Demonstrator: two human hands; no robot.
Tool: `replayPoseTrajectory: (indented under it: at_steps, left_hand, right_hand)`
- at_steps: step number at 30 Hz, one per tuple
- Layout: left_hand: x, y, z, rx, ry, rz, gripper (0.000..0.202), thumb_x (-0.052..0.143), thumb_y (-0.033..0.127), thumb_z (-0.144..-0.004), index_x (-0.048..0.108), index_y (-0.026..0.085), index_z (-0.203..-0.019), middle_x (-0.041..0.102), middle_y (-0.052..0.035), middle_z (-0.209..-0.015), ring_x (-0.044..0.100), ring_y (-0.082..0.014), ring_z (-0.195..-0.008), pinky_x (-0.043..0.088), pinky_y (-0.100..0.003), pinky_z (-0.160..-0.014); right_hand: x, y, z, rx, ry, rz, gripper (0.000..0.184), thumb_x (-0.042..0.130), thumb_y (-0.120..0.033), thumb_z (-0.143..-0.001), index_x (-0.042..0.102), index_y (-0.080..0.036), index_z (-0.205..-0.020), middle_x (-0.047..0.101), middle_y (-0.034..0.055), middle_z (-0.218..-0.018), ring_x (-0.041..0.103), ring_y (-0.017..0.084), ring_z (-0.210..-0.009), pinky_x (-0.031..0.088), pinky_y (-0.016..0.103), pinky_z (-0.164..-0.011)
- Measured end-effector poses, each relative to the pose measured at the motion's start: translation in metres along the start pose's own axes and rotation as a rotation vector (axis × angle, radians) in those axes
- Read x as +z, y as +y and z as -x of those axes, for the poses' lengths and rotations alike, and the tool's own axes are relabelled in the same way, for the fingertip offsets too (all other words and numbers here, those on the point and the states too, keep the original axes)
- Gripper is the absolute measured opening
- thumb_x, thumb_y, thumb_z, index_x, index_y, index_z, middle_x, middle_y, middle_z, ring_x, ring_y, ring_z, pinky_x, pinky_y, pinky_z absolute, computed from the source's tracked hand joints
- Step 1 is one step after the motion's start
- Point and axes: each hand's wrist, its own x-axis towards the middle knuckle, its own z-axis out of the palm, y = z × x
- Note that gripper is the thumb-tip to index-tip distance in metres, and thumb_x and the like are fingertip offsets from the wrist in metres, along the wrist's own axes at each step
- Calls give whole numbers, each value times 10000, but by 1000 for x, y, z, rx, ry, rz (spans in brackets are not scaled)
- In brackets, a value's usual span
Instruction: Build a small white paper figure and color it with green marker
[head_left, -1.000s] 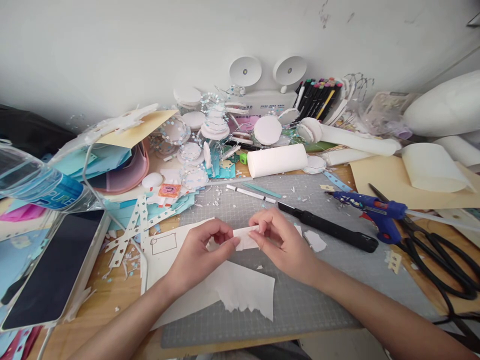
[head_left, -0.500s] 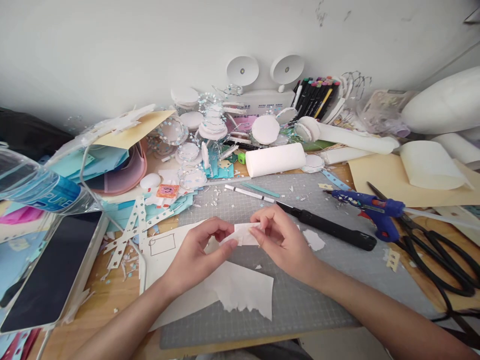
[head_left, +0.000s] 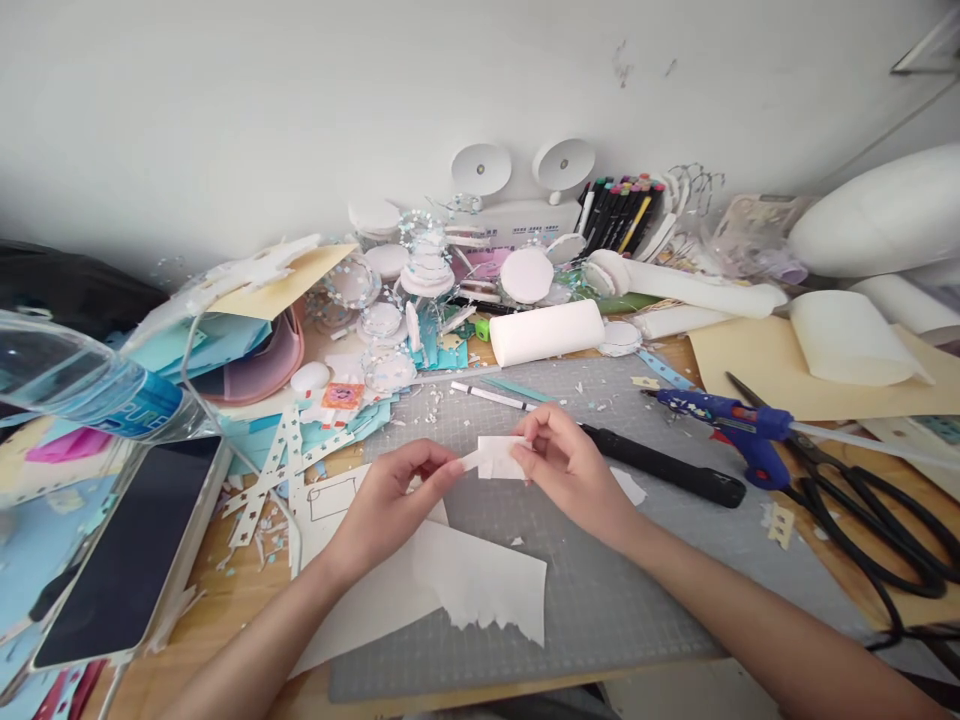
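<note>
Paper, a small white oblong, is between our two hands, over the grey cutting mat. Our right hand has thumb and fingers clamped on the right part of the oblong. Our left hand has thumb and forefinger pinched together on a narrow white strip that reaches to the oblong's left edge; we cannot tell whether strip and oblong are one piece.

Below our hands we see a torn sheet, its lower edge ragged, partly on the mat and partly over a larger sheet under our left arm. Just left of our left hand, a drawn rectangle shows on white paper. A black knife handle slants across the mat beyond our right forearm, near a white scrap. Farther off, we have a white pen on the mat and a white cylinder behind it. Over to our right, a blue glue gun lies against black scissors.
</note>
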Motion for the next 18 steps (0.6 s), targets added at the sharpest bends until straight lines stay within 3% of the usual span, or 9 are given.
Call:
replayPoseTrajectory:
  at_steps: [6,12,15,18]
  left_hand:
    - [-22,2,6,22,-16,-134,251,537,394,-872,632,175,-795,615,-4,-725,533,-139,-688,400,-233,-623]
    - [-48,6,39,61,180,-383,346,500,399,-902,580,181,-646,521,25,-564,481,-124,-564,381,-239,-563]
    - [-39,9,60,268,282,-615,333,488,301,-920,554,177,-618,540,1,-600,511,-153,-639,408,-295,-662]
    - [-6,16,77,438,193,-694,149,491,194,-913,639,180,-927,652,-69,-919,575,-200,-896,450,-345,-805]
  right_hand:
    - [-6,-3,-8,37,77,-88,247,605,-342,-814,393,-220,-781,492,-31,-805,465,84,-587,412,224,-537]
    - [-4,3,-5,61,-16,-39,220,586,-332,-815,392,-228,-796,443,-62,-683,435,96,-556,365,222,-516]
    - [2,8,-1,14,-94,124,177,561,-290,-823,399,-227,-795,438,-60,-681,449,104,-592,376,227,-556]
    - [9,13,4,-20,-133,334,118,543,-250,-821,428,-224,-816,419,-71,-621,435,109,-557,351,229,-535]
